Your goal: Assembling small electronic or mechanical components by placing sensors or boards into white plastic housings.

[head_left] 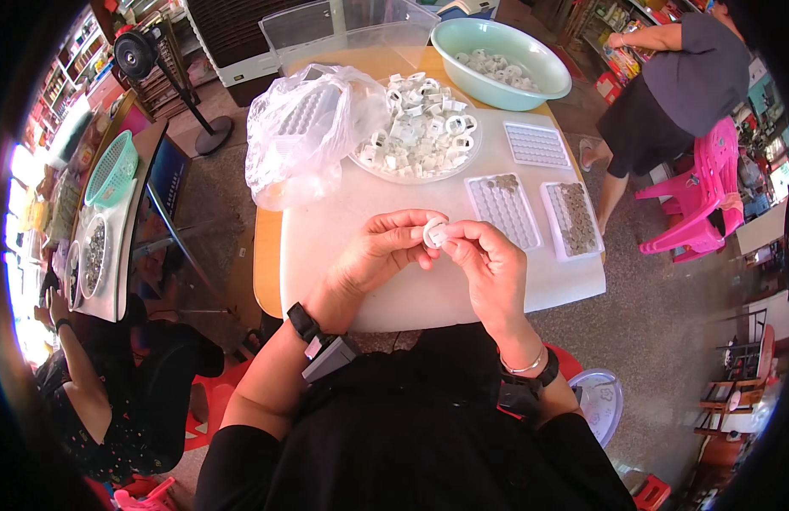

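Over the near middle of the table, both hands meet at a small white plastic ring-shaped part. My left hand pinches the part from the left between thumb and fingers. From the right, my right hand grips its edge with thumb and forefinger; whether a smaller piece is between them cannot be made out. Beyond the hands sits a round clear tray heaped with white plastic parts. To the right lie a white slotted tray with a few small grey pieces and another tray mostly covered with such pieces.
A pale green basin with white parts stands at the far right corner, near an unfilled slotted tray. A plastic bag covers the far left. One person stands by pink stools; another sits at left.
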### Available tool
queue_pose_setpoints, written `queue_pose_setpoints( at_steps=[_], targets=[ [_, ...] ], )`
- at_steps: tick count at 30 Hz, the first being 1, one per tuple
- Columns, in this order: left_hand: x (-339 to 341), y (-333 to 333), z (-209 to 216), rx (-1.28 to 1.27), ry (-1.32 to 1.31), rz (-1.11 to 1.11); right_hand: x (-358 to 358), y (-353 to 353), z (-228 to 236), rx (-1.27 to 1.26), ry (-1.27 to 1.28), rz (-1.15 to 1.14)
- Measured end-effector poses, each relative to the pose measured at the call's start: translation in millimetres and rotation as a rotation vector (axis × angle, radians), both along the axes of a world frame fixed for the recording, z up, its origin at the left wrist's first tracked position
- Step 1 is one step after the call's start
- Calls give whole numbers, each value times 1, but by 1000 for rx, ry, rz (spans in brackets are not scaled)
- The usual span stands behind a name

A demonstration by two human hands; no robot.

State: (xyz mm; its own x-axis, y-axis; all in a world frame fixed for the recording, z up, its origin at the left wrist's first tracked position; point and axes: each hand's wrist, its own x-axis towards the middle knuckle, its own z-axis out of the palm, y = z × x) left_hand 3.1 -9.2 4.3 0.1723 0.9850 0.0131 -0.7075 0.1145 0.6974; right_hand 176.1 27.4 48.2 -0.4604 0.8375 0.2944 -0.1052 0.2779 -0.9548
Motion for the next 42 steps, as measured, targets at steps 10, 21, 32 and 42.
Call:
queue_pose_setpoints(
  at_steps=[10,21,32,42],
  targets=[
    [0,-1,1,-5,37,-25,6,3,-3,-55,16,18],
    [2,-2,2,21,66,-27,7,2,-1,-207,75,66],
    [9,0,0,34,205,147,5,11,-1,-411,70,104],
    [22,1,11,10,625,316,-6,17,-22,-239,-18,-82]
  ],
)
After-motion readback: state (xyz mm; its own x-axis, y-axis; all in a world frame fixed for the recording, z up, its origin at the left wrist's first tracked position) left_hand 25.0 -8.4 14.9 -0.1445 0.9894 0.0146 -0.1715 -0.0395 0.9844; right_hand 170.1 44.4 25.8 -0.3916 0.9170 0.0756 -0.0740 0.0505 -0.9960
